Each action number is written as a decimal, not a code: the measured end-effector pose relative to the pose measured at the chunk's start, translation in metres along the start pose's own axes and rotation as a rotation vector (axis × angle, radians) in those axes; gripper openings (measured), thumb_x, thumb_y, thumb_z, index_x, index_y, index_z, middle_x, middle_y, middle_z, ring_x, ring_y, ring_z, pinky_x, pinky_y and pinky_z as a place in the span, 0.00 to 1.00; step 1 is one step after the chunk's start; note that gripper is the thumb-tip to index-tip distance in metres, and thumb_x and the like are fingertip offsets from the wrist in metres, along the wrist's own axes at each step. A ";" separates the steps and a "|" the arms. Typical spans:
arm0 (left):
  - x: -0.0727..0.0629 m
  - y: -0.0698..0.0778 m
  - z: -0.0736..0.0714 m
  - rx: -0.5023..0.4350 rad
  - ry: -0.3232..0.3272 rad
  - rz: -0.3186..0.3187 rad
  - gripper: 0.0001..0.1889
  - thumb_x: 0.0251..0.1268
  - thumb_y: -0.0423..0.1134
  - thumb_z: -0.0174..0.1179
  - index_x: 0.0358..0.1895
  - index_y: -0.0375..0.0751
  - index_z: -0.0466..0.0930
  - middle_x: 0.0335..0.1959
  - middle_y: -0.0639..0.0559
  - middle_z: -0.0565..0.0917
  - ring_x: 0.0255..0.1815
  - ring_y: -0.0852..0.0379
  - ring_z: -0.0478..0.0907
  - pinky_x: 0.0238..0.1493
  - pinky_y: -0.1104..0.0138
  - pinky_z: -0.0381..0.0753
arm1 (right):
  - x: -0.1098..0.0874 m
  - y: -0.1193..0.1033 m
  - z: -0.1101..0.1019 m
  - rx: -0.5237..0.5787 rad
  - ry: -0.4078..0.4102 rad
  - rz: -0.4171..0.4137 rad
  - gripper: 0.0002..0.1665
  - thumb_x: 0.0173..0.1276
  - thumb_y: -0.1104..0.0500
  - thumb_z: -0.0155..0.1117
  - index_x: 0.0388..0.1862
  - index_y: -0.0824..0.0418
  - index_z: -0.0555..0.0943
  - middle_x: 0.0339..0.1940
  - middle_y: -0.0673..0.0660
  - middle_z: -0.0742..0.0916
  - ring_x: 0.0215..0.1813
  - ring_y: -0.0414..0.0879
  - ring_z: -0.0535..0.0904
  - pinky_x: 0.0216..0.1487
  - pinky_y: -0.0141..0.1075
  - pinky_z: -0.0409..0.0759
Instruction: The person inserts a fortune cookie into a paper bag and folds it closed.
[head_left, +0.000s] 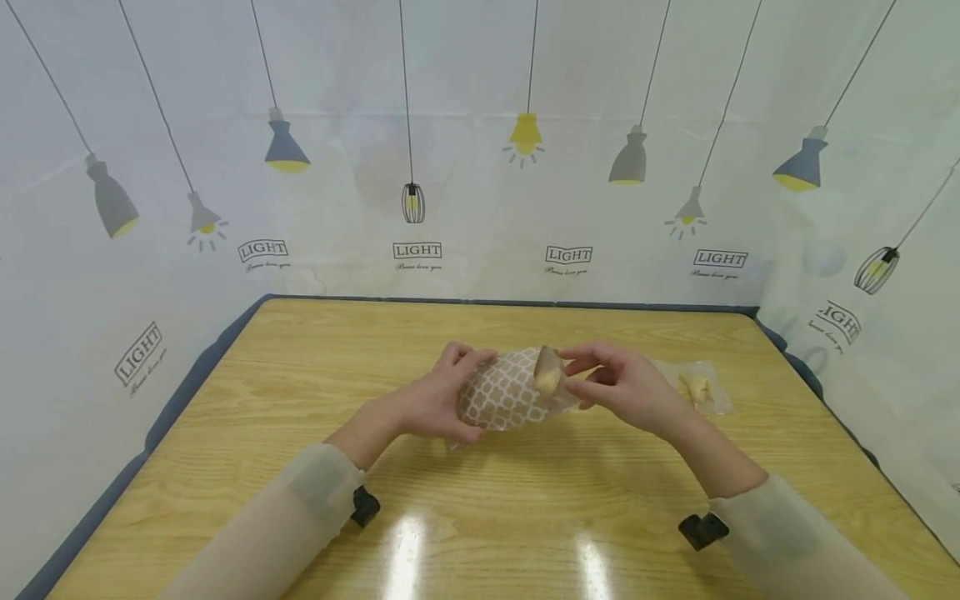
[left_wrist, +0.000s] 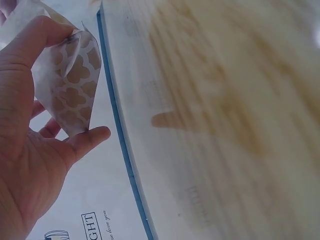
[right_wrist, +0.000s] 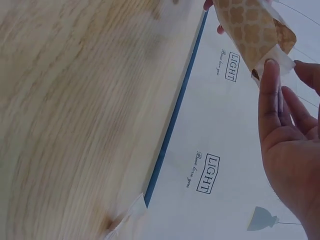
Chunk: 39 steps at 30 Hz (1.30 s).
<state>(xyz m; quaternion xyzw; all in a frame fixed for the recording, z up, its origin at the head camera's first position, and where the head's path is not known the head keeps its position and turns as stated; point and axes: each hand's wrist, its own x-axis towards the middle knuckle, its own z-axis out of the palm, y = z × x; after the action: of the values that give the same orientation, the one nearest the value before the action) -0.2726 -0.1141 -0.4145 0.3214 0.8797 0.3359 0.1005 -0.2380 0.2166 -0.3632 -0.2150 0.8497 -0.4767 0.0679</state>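
A tan paper bag point(head_left: 498, 396) with a white lattice pattern is held tilted over the table, its mouth facing right. My left hand point(head_left: 427, 407) grips the bag's left end, thumb below and fingers over the top. In the left wrist view, a folded corner of the bag point(left_wrist: 75, 95) shows between thumb and fingers. At the mouth, my right hand point(head_left: 633, 390) pinches the whitish edge with its fingertips. The right wrist view shows this pale edge point(right_wrist: 280, 60) between thumb and fingers. The mouth gapes, showing a tan inside; the bag's contents are hidden.
Right of my right hand, a clear plastic packet point(head_left: 720, 392) with a pale yellow lump in it lies on the wooden table point(head_left: 337, 350). A white sheet printed with lamps point(head_left: 480, 167) stands round the table's back and sides, behind its blue edge.
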 end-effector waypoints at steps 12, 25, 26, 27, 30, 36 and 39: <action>0.000 0.001 -0.001 -0.019 0.005 -0.009 0.61 0.53 0.39 0.82 0.89 0.53 0.52 0.78 0.37 0.54 0.75 0.38 0.66 0.77 0.41 0.77 | -0.002 0.016 0.000 0.026 -0.045 -0.011 0.22 0.80 0.59 0.70 0.70 0.56 0.85 0.43 0.63 0.91 0.36 0.46 0.84 0.34 0.36 0.85; -0.001 0.005 -0.001 -0.008 0.000 -0.015 0.61 0.53 0.39 0.82 0.89 0.54 0.52 0.78 0.38 0.55 0.75 0.39 0.66 0.77 0.43 0.78 | 0.003 0.022 0.008 -0.107 0.013 -0.039 0.23 0.81 0.53 0.70 0.71 0.47 0.86 0.43 0.55 0.84 0.33 0.44 0.76 0.31 0.34 0.78; -0.001 0.005 0.000 -0.011 0.000 -0.015 0.61 0.53 0.39 0.82 0.89 0.53 0.52 0.78 0.38 0.55 0.75 0.39 0.66 0.77 0.43 0.78 | 0.004 0.023 0.009 -0.116 0.013 -0.045 0.23 0.80 0.53 0.71 0.71 0.47 0.86 0.42 0.55 0.84 0.33 0.43 0.76 0.31 0.34 0.78; -0.001 0.005 0.000 -0.013 0.001 -0.014 0.61 0.53 0.39 0.82 0.89 0.53 0.52 0.78 0.38 0.55 0.75 0.39 0.66 0.77 0.43 0.78 | 0.004 0.024 0.010 -0.123 0.013 -0.048 0.23 0.80 0.53 0.71 0.71 0.47 0.86 0.42 0.55 0.84 0.33 0.43 0.76 0.31 0.34 0.78; -0.001 0.005 0.002 -0.011 0.003 -0.011 0.62 0.52 0.38 0.82 0.90 0.52 0.52 0.77 0.39 0.56 0.75 0.40 0.67 0.77 0.43 0.77 | 0.004 0.026 0.015 -0.141 0.015 -0.032 0.24 0.78 0.53 0.73 0.71 0.47 0.86 0.42 0.54 0.84 0.32 0.42 0.76 0.30 0.33 0.78; 0.000 0.003 0.003 0.001 0.001 -0.011 0.62 0.51 0.39 0.83 0.89 0.52 0.52 0.77 0.39 0.57 0.74 0.41 0.68 0.77 0.45 0.78 | 0.001 0.023 0.018 -0.126 0.009 -0.013 0.25 0.78 0.53 0.72 0.72 0.51 0.85 0.44 0.55 0.83 0.33 0.42 0.75 0.30 0.33 0.77; 0.001 0.002 0.003 0.000 -0.001 -0.013 0.62 0.52 0.39 0.83 0.89 0.52 0.52 0.76 0.39 0.57 0.73 0.41 0.68 0.77 0.45 0.77 | 0.000 0.022 0.016 -0.122 0.006 -0.009 0.25 0.79 0.52 0.71 0.73 0.51 0.85 0.45 0.55 0.83 0.33 0.42 0.74 0.30 0.34 0.76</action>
<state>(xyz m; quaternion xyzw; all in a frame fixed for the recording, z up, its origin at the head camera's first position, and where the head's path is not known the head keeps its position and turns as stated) -0.2707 -0.1109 -0.4151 0.3158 0.8818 0.3349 0.1028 -0.2390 0.2140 -0.3903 -0.2213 0.8764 -0.4248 0.0498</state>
